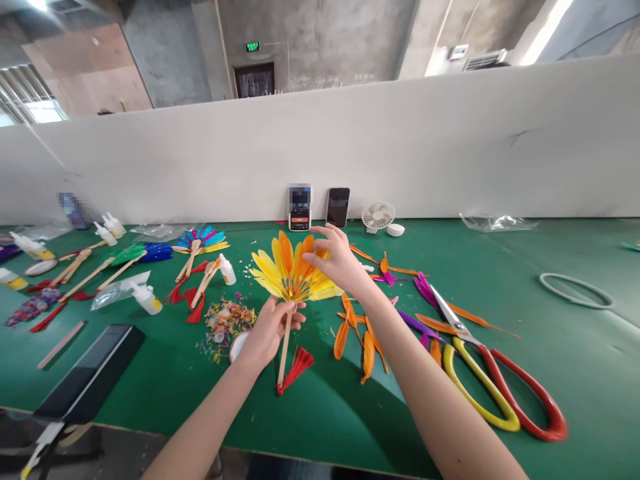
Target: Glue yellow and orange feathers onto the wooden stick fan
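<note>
My left hand [273, 330] is closed round the base of a yellow and orange feather fan [275, 270], where its feathers meet a flat wooden handle [285, 350]. A red tassel [299, 368] hangs from the handle's lower end. At the fan's upper right, my right hand [337, 257] has its thumb and fingers at an orange feather [301, 260], seemingly pinching it; the exact contact is partly hidden. Loose orange feathers [368, 357] lie right of the fan. Large scissors [483, 357] with yellow and red handles lie open among orange and purple feathers.
Finished-looking fans [200, 241], glue bottles [147, 298] and a heap of coloured bits [227, 323] lie left. A black box [90, 373] sits near the front edge. Two phones [338, 207] and a small fan [379, 217] stand against the white partition [200, 167].
</note>
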